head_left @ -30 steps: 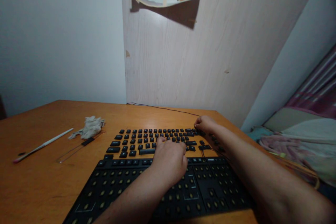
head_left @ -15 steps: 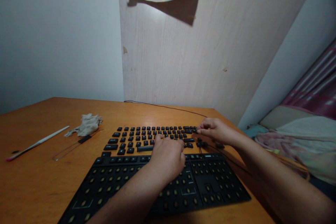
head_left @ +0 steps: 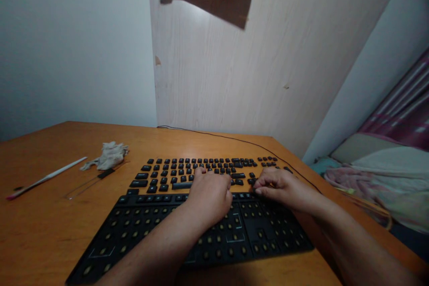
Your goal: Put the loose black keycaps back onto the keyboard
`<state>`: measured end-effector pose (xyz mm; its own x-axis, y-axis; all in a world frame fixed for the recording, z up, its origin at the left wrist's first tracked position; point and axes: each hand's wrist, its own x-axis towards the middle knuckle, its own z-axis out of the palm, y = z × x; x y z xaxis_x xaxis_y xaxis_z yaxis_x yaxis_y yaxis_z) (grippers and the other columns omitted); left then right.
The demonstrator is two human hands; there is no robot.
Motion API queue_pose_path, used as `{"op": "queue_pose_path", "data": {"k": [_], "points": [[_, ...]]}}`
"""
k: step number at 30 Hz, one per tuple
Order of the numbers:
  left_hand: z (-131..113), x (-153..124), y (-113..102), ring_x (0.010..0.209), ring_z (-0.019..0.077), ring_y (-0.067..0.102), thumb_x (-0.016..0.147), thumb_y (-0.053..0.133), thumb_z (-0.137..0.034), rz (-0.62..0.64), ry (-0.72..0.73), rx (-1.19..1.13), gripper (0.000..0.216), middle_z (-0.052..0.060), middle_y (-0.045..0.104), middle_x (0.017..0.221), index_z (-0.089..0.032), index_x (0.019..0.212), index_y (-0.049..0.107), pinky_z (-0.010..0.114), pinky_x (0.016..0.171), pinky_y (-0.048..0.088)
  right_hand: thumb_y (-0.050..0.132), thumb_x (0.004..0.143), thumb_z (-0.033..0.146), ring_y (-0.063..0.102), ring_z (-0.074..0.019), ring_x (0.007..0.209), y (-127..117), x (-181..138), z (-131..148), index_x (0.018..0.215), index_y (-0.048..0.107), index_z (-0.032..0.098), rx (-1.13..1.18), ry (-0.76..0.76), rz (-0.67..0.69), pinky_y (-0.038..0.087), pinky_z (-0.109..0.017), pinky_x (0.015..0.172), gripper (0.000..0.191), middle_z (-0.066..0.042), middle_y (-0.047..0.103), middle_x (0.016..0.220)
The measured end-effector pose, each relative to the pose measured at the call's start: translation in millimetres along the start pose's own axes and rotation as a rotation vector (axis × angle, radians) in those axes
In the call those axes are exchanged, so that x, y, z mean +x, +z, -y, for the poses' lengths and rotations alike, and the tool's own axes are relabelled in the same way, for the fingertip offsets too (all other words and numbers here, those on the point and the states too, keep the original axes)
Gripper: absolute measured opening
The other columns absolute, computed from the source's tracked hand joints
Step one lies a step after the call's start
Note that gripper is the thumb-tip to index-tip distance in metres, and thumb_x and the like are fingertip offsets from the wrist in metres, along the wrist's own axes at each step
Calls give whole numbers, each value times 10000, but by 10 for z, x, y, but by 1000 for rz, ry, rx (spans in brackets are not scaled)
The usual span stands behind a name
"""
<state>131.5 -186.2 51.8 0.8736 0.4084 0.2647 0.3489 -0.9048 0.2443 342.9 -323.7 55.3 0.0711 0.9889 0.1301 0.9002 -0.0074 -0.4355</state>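
A black keyboard base (head_left: 134, 228) with bare switch posts lies at the near edge of the orange wooden table (head_left: 40, 232). Just behind it, loose black keycaps (head_left: 174, 172) are laid out in rows on the table, with the long space bar cap (head_left: 181, 185) among them. My left hand (head_left: 209, 196) rests curled on the top edge of the base, its thumb touching the keycaps. My right hand (head_left: 284, 187) sits at the base's upper right edge, fingers pinched on a small dark keycap.
A crumpled grey cloth (head_left: 109, 155), a thin wire tool (head_left: 90, 183) and a white stick (head_left: 47, 178) lie to the left. A black cable (head_left: 234, 138) runs across the table's back. A wood panel wall stands behind; bedding (head_left: 378, 174) lies beyond the right edge.
My right hand has drawn back from the far right keycap rows to the upper right edge of the keyboard base, fingers pinched. The left hand has hardly moved.
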Motion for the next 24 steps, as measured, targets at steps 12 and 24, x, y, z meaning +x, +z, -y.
{"op": "queue_pose_path", "data": {"k": [12, 24], "points": [[10, -2, 16, 803, 247, 621, 806, 464, -179, -10, 9, 5, 180, 70, 676, 732, -194, 770, 639, 459, 908, 346, 627, 902, 326, 617, -168, 832, 43, 18, -61, 888, 732, 217, 11, -37, 48, 470, -298, 771, 152, -33, 697, 858], [17, -8, 21, 808, 245, 620, 808, 466, -185, 0, 20, 6, 179, 71, 678, 749, -192, 775, 641, 467, 918, 343, 624, 894, 306, 606, -167, 805, 50, 18, -14, 854, 720, 213, -15, -19, 67, 460, -294, 746, 140, -27, 682, 831]]}}
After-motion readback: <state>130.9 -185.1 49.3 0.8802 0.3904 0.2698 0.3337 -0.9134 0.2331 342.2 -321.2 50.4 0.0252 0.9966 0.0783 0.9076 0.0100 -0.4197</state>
